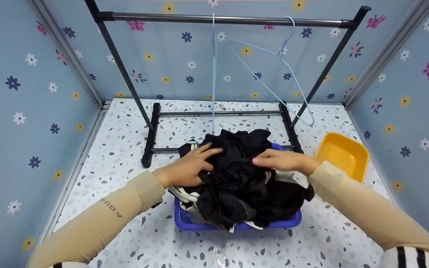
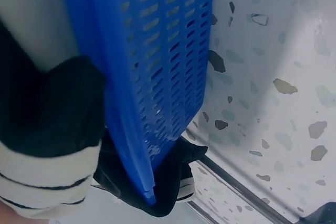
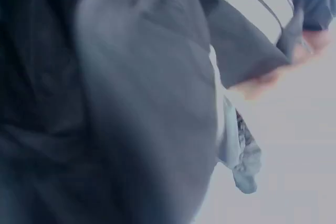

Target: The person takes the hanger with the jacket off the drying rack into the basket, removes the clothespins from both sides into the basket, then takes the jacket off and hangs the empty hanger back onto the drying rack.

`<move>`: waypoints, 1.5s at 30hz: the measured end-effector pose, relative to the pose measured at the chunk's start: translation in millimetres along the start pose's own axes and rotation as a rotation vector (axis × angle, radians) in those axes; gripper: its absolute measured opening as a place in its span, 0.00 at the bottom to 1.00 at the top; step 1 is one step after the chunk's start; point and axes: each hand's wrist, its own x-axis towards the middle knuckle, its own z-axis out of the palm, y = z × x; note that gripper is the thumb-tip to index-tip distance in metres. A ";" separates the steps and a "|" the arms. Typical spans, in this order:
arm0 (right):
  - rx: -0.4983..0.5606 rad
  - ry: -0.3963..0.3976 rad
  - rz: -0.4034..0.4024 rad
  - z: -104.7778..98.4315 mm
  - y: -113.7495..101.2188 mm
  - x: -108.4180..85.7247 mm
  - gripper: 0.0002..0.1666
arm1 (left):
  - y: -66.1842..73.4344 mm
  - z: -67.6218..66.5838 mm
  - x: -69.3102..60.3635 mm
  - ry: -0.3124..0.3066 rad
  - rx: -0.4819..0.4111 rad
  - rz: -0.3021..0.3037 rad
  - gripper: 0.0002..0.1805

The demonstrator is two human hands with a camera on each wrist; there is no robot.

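A heap of black clothes (image 1: 233,178), some with white striped trim, fills a blue basket (image 1: 199,226) on the floor. On the heap's left side lies my left hand (image 1: 188,166), its fingers spread over the fabric. My right hand (image 1: 285,160) touches the dark cloth from the right with its fingers extended. In the left wrist view, the basket's slotted wall (image 2: 168,40) shows beside black cloth with a white striped band (image 2: 47,179). Blurred dark fabric (image 3: 147,93) covers much of the right wrist view, with part of a hand (image 3: 268,80) behind it.
Behind the basket stands a black garment rack (image 1: 222,18) with two light blue hangers (image 1: 213,74) on its bar. A yellow basin (image 1: 343,156) sits to the right. Flower-patterned walls (image 1: 13,141) enclose the speckled floor (image 1: 117,238) on three sides.
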 end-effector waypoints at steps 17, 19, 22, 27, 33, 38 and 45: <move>-0.417 0.161 0.067 21.4 4.6 11.9 0.71 | 4.0 3.2 3.4 -0.061 -0.066 0.039 0.16; -0.396 0.056 0.056 20.7 5.4 12.6 0.66 | 4.2 3.5 3.2 -0.028 -0.139 -0.018 0.23; -0.396 -0.048 0.033 20.8 4.7 13.2 0.59 | 3.6 4.0 2.9 0.014 -0.225 -0.093 0.43; -0.375 -0.114 0.096 23.4 4.9 14.0 0.58 | 1.1 4.8 3.8 -0.074 -0.264 -0.143 0.56; -0.396 -0.129 0.130 35.7 11.2 15.2 0.61 | -6.7 18.2 8.7 -0.118 -0.233 -0.108 0.47; -0.478 -0.109 0.069 40.3 12.7 18.8 0.58 | -16.2 35.9 11.4 -0.042 -0.233 -0.099 0.45; -0.374 -0.120 0.034 20.1 10.3 3.5 0.55 | -2.4 10.1 5.1 -0.097 -0.184 -0.174 0.50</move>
